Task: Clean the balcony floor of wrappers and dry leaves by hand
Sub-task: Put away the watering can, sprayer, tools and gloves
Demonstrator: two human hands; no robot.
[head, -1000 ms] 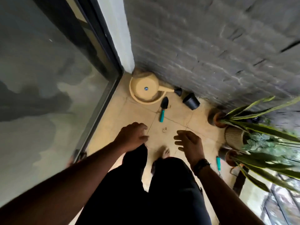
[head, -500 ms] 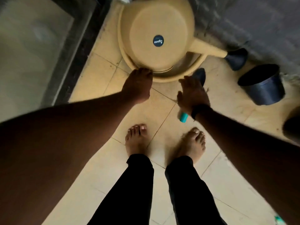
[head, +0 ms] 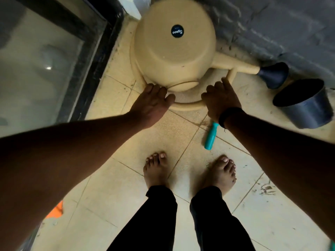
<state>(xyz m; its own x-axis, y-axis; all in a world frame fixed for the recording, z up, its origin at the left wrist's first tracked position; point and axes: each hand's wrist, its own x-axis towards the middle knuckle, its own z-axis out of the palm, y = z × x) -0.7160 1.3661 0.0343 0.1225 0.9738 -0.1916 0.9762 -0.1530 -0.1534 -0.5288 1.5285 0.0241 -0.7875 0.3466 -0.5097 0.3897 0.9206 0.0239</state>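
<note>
A beige watering can lies in the corner, its round bottom with a black sticker facing me. My left hand holds the can's lower edge, fingers curled against the body and thumb on the loop handle. My right hand grips the loop handle beside the spout. An orange wrapper lies on the tiled floor at the lower left. Dry leaf crumbs are scattered on the tiles at the right, and more bits lie along the wall base.
A teal trowel handle lies under my right wrist. A dark empty pot lies tipped at the right. The glass sliding door with its black frame bounds the left, a grey brick wall the far side. My bare feet stand mid-floor.
I have bent down towards the corner. Both hands moved from hanging above the floor onto the watering can; the right hand shifted from over the trowel to the can's handle.
</note>
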